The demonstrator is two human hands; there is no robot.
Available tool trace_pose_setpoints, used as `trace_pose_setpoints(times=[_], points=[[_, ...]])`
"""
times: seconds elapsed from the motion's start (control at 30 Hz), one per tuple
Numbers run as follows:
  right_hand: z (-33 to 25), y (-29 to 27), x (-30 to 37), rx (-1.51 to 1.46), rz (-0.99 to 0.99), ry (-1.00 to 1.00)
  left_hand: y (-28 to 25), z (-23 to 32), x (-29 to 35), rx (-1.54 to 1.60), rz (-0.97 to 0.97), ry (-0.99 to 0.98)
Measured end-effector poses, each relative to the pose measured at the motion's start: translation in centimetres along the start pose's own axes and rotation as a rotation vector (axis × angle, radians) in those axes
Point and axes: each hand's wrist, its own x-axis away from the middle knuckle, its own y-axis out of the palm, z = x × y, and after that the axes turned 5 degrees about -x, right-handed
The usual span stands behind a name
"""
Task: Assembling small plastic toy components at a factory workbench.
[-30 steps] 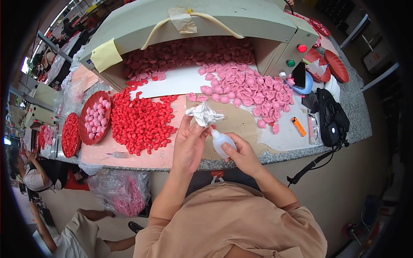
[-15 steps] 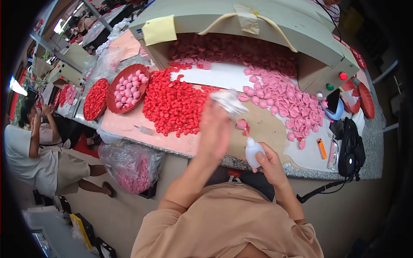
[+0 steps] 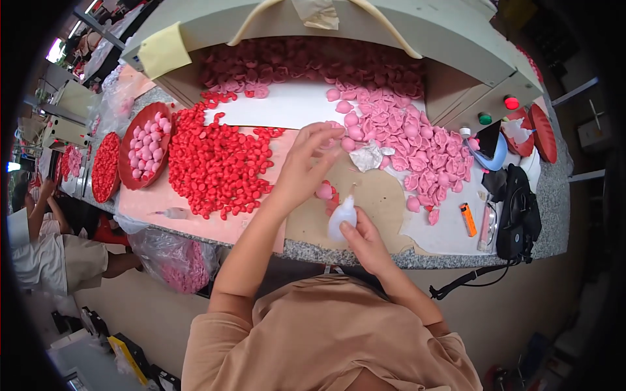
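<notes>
My right hand (image 3: 366,242) grips a small translucent white squeeze bottle (image 3: 342,219), its narrow nozzle pointing up, over the near part of the brown paper (image 3: 385,202). Just left of the nozzle are a pink ball (image 3: 324,190) and a small red piece (image 3: 334,199), partly hidden by the bottle. Over the middle of the bench hangs my left hand (image 3: 305,166), fingers apart and nothing in them. A crumpled white cloth or tissue (image 3: 369,156) lies to the right of its fingertips, against the heap of pink cup-shaped pieces (image 3: 424,146).
Left of the hands spreads a pile of small red pieces (image 3: 218,163); beyond stands a grey box-like machine (image 3: 365,26) with an open mouth. Red trays (image 3: 124,169) stand at the left. An orange lighter (image 3: 468,220) and black bag (image 3: 518,212) lie right. A co-worker (image 3: 45,241) is at far left.
My left hand has let go of the crumpled white cloth or tissue, which now lies by the pink pieces. The right hand still holds the bottle. The whole view has shifted.
</notes>
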Motion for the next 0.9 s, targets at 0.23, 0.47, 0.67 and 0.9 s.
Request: trace_pose_setpoints(times=[0.23, 0.47, 0.67, 0.9], points=[[-1.4, -2.8, -0.7, 0.066, 0.271, -0.254, -2.9, -3.5, 3.1, -0.382, -0.449, 0.142], [-0.6, -2.6, -0.1, 0.017, 0.229, -0.227, -2.0, -3.9, 2.6, 0.561, -0.169, -0.325], [-1.0, -2.1, -1.5, -0.001, 0.219, -0.306, -2.9, -4.2, 1.7, 0.813, 0.068, -0.156], [-2.2, 0.3, -7.9, 0.260, 0.249, -0.401, -4.9, -5.7, 3.0, 0.800, 0.138, -0.054]])
